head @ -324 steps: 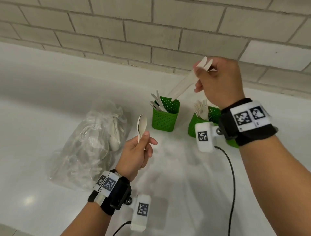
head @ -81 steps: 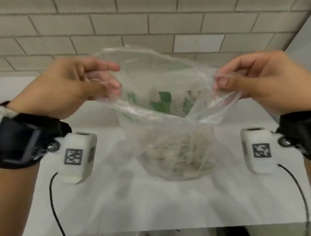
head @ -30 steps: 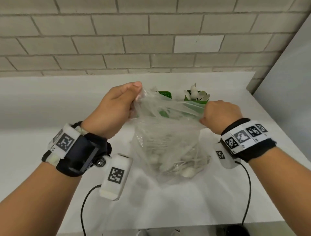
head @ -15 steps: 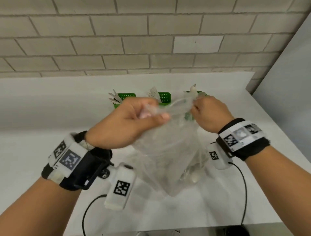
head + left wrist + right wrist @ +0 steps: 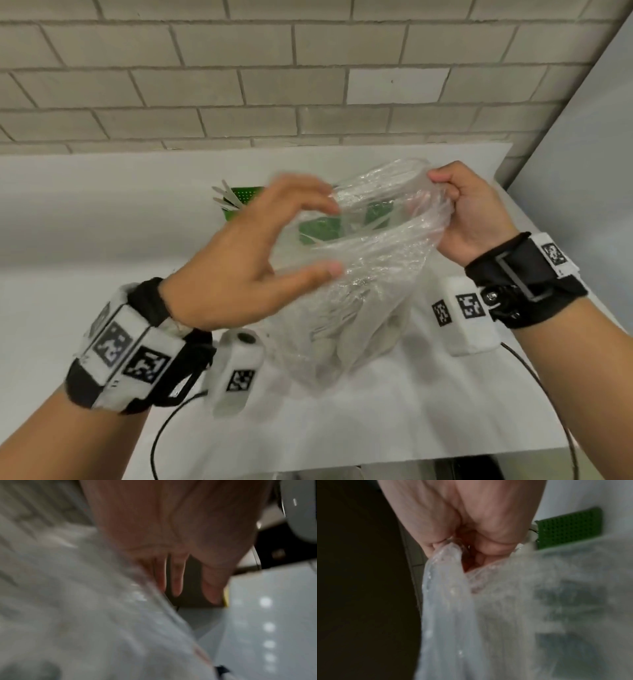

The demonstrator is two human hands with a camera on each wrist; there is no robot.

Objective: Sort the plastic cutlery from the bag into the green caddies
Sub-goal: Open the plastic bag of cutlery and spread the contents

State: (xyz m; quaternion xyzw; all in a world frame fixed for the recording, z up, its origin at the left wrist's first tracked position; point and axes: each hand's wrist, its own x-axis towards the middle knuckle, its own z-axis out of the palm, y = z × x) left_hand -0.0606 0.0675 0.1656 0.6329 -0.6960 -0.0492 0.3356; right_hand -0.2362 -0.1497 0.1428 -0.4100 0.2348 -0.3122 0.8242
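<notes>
Thin clear film forms the bag [image 5: 359, 291], which stands on the tabletop [image 5: 394, 428] before the green caddies [image 5: 245, 198]. The right hand [image 5: 469, 216] clenches the gathered rim; the left hand [image 5: 246, 263] is released, fingers spread beside the mouth. The film likely handles limp, light and slippery: take hold at the rim. The cutlery [image 5: 342, 342] inside looks stiff and light.

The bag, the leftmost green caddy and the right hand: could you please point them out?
bag [image 5: 370, 274], head view, crinkled front wall.
leftmost green caddy [image 5: 248, 195], head view, perforated inner wall.
right hand [image 5: 476, 219], head view, back of hand.
</notes>
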